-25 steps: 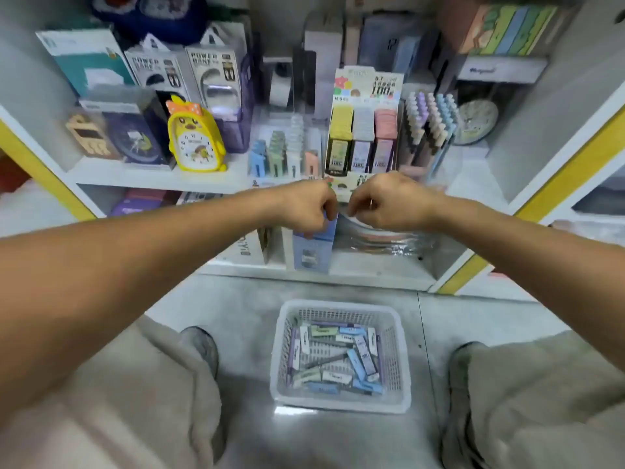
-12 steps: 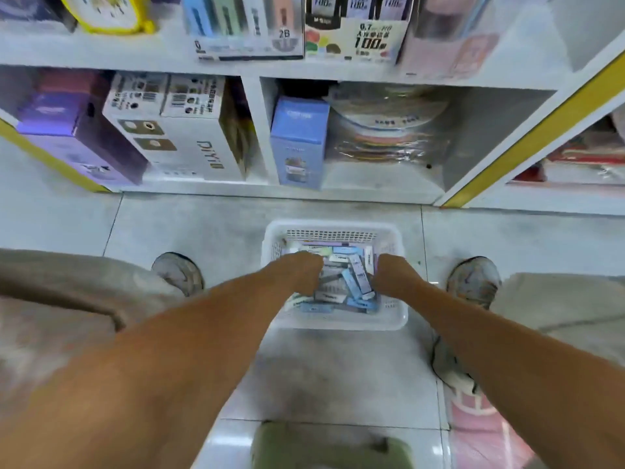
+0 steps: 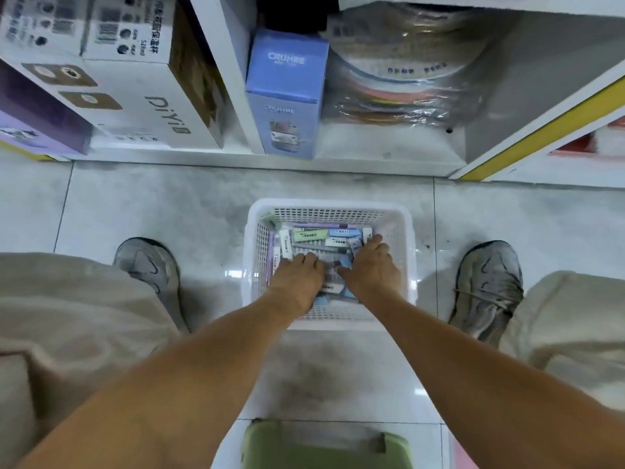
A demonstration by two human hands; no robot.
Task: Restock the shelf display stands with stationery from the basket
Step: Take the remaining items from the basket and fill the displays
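Note:
A white perforated plastic basket (image 3: 329, 205) sits on the tiled floor between my feet. It holds several small pastel stationery packs (image 3: 311, 234) in green, blue, purple and white. Both my hands are down inside it. My left hand (image 3: 299, 277) rests palm-down on the left of the pile with its fingers bent into the packs; what they grip is hidden. My right hand (image 3: 370, 269) lies on the right of the pile with its fingers spread over the packs. The display stands on the upper shelf are out of view.
The bottom shelf ahead holds a white DIYI box (image 3: 135, 96), a blue carton (image 3: 285, 96) and a wrapped stack of coloured discs (image 3: 399, 89). My grey shoes (image 3: 148, 265) (image 3: 487, 286) flank the basket. A green stool (image 3: 324, 448) is under me.
A second ago both hands were up at the display stands on the shelf. They have dropped into the basket and my view has tilted down; the hands now sit deeper in the packs.

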